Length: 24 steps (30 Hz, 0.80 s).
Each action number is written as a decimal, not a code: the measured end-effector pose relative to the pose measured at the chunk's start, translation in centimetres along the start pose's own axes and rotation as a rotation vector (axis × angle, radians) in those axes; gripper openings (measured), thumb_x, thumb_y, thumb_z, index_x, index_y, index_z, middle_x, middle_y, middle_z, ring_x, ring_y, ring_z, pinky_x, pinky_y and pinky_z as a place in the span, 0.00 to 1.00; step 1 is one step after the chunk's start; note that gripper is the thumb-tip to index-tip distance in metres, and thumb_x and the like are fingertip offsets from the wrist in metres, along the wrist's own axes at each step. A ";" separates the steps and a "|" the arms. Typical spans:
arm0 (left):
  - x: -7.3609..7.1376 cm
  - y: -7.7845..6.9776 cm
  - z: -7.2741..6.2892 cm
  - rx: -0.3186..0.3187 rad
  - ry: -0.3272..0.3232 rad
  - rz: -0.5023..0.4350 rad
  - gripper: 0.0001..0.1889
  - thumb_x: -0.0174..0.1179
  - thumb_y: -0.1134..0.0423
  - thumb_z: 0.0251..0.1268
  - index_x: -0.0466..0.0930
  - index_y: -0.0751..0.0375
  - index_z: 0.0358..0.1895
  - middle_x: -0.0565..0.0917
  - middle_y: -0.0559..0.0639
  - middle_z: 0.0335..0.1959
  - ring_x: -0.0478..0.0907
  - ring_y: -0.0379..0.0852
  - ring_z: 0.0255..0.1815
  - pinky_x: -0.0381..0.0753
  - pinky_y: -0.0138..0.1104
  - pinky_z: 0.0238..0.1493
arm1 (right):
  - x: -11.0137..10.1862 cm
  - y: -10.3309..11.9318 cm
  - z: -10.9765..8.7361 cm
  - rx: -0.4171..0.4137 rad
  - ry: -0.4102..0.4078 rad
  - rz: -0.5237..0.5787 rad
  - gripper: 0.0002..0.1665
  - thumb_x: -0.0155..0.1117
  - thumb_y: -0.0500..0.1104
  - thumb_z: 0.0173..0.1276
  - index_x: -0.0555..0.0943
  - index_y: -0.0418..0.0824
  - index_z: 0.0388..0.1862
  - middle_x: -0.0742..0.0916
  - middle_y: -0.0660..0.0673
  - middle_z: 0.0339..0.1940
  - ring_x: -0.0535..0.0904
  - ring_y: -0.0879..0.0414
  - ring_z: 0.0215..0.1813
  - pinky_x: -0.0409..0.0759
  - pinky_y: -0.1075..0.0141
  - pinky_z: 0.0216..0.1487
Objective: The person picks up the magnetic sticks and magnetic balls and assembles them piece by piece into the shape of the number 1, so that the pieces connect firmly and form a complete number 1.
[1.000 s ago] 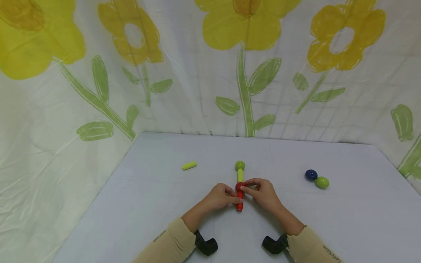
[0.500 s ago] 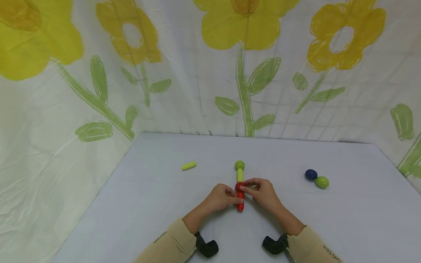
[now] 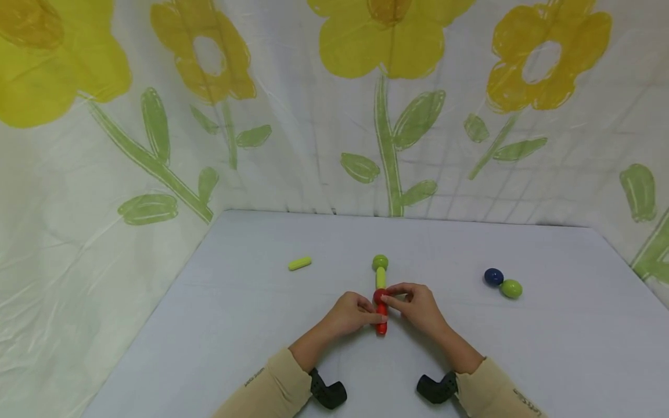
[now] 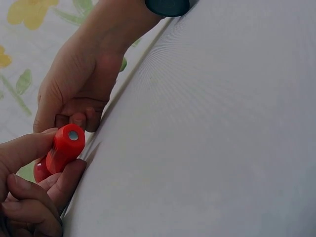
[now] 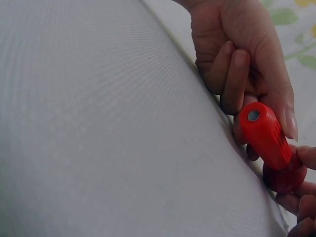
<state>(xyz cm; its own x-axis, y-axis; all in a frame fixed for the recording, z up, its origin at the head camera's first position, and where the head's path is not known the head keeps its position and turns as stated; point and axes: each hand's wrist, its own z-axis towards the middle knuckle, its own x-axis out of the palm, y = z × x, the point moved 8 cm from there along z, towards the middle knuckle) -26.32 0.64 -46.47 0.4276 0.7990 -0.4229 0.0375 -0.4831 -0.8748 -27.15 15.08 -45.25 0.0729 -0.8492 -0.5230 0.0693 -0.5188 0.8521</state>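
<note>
My left hand [image 3: 347, 314] pinches a red rod [image 3: 382, 326] between thumb and fingers; a round silvery metal spot shows in the rod's end [image 4: 73, 135] in the left wrist view. With thumb and fingertips my right hand [image 3: 420, 307] holds a red ball [image 3: 380, 295] at the rod's far end. In the right wrist view the red ball [image 5: 285, 178] touches the red rod [image 5: 264, 132]. Beyond it, a yellow-green rod [image 3: 381, 277] and a green ball [image 3: 380, 262] continue the line away from me. Fingers partly cover the red ball.
A loose yellow-green rod [image 3: 299, 263] lies to the left on the white table [image 3: 235, 302]. At the right, a dark blue ball [image 3: 493, 277] sits against a green ball [image 3: 511, 288]. Behind the table hangs a flower-printed curtain [image 3: 313, 133].
Hardly anything differs. Both hands keep their hold on the red rod and ball, and the whole head view has shifted very slightly.
</note>
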 end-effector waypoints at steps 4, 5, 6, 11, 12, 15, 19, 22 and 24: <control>0.0 0.1 0.0 -0.009 -0.008 0.004 0.13 0.69 0.56 0.51 0.82 0.64 0.25 0.70 0.43 0.13 0.64 0.39 0.19 0.60 0.29 0.20 | 0.0 0.1 0.1 -0.005 -0.002 0.001 0.17 0.69 0.47 0.57 0.84 0.38 0.41 0.84 0.48 0.26 0.67 0.62 0.16 0.65 0.71 0.18; 0.0 0.1 0.0 -0.008 -0.010 0.003 0.13 0.69 0.56 0.51 0.82 0.64 0.25 0.70 0.43 0.13 0.64 0.39 0.19 0.60 0.29 0.20 | 0.0 0.0 0.2 -0.007 -0.002 0.003 0.17 0.69 0.47 0.57 0.84 0.38 0.41 0.84 0.48 0.26 0.67 0.62 0.16 0.65 0.71 0.18; 0.0 0.1 0.1 -0.007 -0.010 0.003 0.13 0.69 0.56 0.51 0.82 0.64 0.25 0.70 0.43 0.13 0.64 0.38 0.19 0.60 0.29 0.20 | 0.0 0.0 0.2 -0.007 -0.004 0.005 0.17 0.69 0.47 0.57 0.84 0.37 0.41 0.85 0.48 0.27 0.68 0.62 0.15 0.65 0.71 0.18; 0.0 0.1 0.1 0.008 -0.013 -0.012 0.12 0.69 0.57 0.50 0.82 0.64 0.25 0.72 0.42 0.13 0.64 0.37 0.19 0.60 0.28 0.20 | 0.0 -0.3 0.4 0.037 0.017 0.012 0.19 0.69 0.49 0.57 0.84 0.37 0.42 0.85 0.46 0.27 0.70 0.60 0.16 0.67 0.70 0.19; 0.0 0.1 0.2 0.009 -0.014 -0.015 0.12 0.69 0.57 0.50 0.82 0.64 0.25 0.72 0.42 0.13 0.64 0.36 0.19 0.60 0.28 0.20 | -0.1 -0.4 0.4 0.055 0.020 0.009 0.20 0.69 0.50 0.57 0.84 0.38 0.43 0.85 0.46 0.28 0.71 0.60 0.17 0.67 0.70 0.19; 0.0 0.1 0.2 0.010 -0.017 -0.014 0.12 0.69 0.57 0.50 0.82 0.64 0.25 0.73 0.42 0.13 0.65 0.36 0.19 0.61 0.28 0.20 | -1.0 -0.6 0.5 0.101 0.024 -0.009 0.21 0.67 0.51 0.59 0.83 0.38 0.45 0.86 0.46 0.32 0.72 0.58 0.19 0.70 0.69 0.21; -0.1 0.1 0.3 0.001 -0.021 -0.010 0.13 0.70 0.56 0.50 0.83 0.64 0.25 0.74 0.42 0.14 0.66 0.37 0.19 0.62 0.28 0.20 | -3.0 -0.8 0.5 0.126 0.010 -0.033 0.22 0.64 0.51 0.62 0.82 0.37 0.48 0.85 0.44 0.32 0.72 0.57 0.20 0.70 0.69 0.22; -0.1 0.1 0.3 0.001 -0.026 -0.013 0.13 0.70 0.57 0.50 0.83 0.65 0.26 0.76 0.43 0.16 0.66 0.37 0.20 0.63 0.28 0.21 | -4.4 -1.1 0.5 0.130 0.005 -0.045 0.24 0.63 0.52 0.63 0.81 0.36 0.50 0.84 0.43 0.33 0.72 0.57 0.21 0.70 0.69 0.23; -0.1 0.1 0.2 0.003 -0.029 -0.016 0.13 0.70 0.57 0.49 0.83 0.65 0.27 0.76 0.44 0.16 0.67 0.37 0.21 0.64 0.28 0.21 | -5.4 -1.4 0.4 0.136 0.000 -0.051 0.26 0.63 0.53 0.63 0.80 0.36 0.51 0.84 0.43 0.32 0.72 0.58 0.21 0.70 0.68 0.23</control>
<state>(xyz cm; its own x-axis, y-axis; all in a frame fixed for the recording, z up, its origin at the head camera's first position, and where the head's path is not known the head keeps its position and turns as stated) -26.58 0.57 -46.60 0.4010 0.8164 -0.4155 0.0409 -0.4691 -0.8822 -28.00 20.39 -43.58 0.0727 -0.8213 -0.5659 -0.0621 -0.5700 0.8193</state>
